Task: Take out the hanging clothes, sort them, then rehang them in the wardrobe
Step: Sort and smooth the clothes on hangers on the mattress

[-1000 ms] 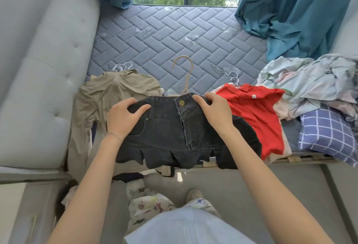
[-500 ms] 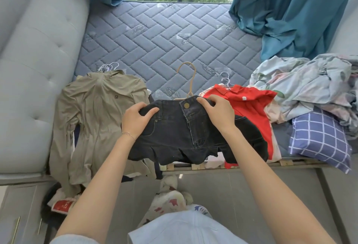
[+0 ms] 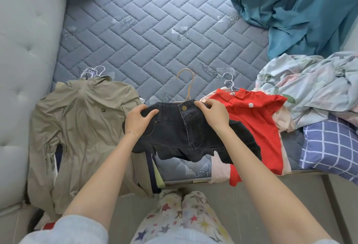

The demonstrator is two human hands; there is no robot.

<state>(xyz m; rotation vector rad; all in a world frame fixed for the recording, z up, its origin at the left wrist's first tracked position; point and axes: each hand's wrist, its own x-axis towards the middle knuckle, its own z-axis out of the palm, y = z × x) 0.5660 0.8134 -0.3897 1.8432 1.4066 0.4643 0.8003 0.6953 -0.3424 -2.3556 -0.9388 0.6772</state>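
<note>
Gripping the black denim shorts (image 3: 184, 135) by the waistband, both hands hold them over the near edge of the mattress (image 3: 155, 36).

The left hand (image 3: 138, 122) curls round the waistband's left end and the right hand (image 3: 215, 116) pinches it just right of the brass button, with a tan hanger (image 3: 187, 85) hook poking out beyond. The shorts sit between a khaki jacket (image 3: 83, 127) on the left and a red polo shirt (image 3: 257, 123) on the right, overlapping the polo's edge. Open quilted surface stretches from the hangers to the far window. The jacket's chest bears a small dark square logo like an F, and the polo's white tag is unreadable.
</note>
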